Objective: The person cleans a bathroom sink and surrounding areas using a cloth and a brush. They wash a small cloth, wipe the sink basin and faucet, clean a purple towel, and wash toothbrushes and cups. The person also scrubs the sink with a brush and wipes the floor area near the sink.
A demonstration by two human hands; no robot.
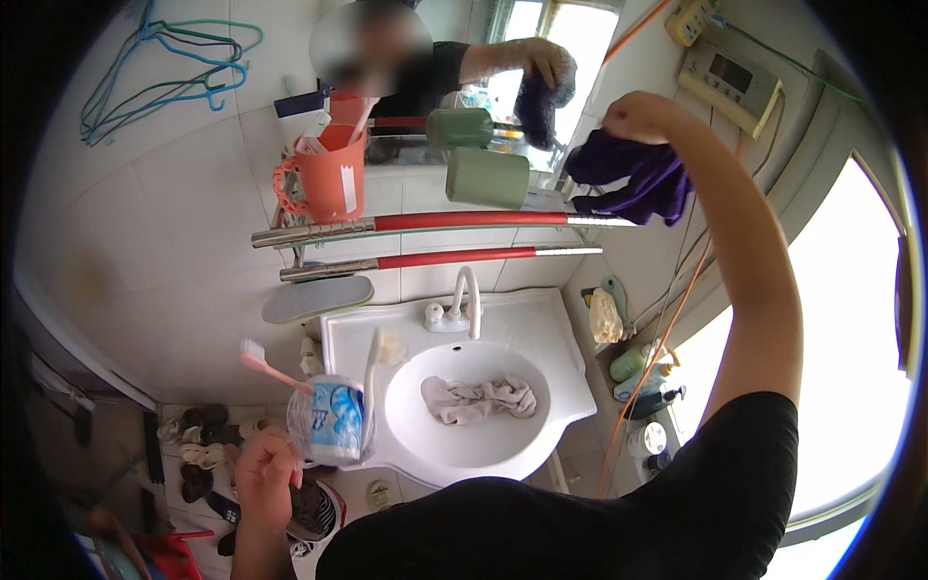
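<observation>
My left hand [266, 469] is at the lower left, its fingers closed at the side of a clear cup [302, 425]. A blue-and-white printed wrapper or pack [336, 418] shows at the cup's front; I cannot tell whether it is inside. A pink toothbrush [274, 367] leans out to the left, and a pale-handled brush [372, 362] stands on the right. Raised at the upper right, my right hand [640, 118] is closed on a dark purple cloth [638, 184], which hangs beside the shelf's right end. The mirror [464, 24] reflects this hand and cloth.
A shelf with red-and-silver rails [464, 221] carries an orange mug [332, 179] and a green cup [488, 178]. Beneath is a white washbasin [406, 435] holding a wet grey cloth [478, 398]. Bottles [633, 362] stand right, near an orange cord [667, 333]; hangers [164, 72] hang left.
</observation>
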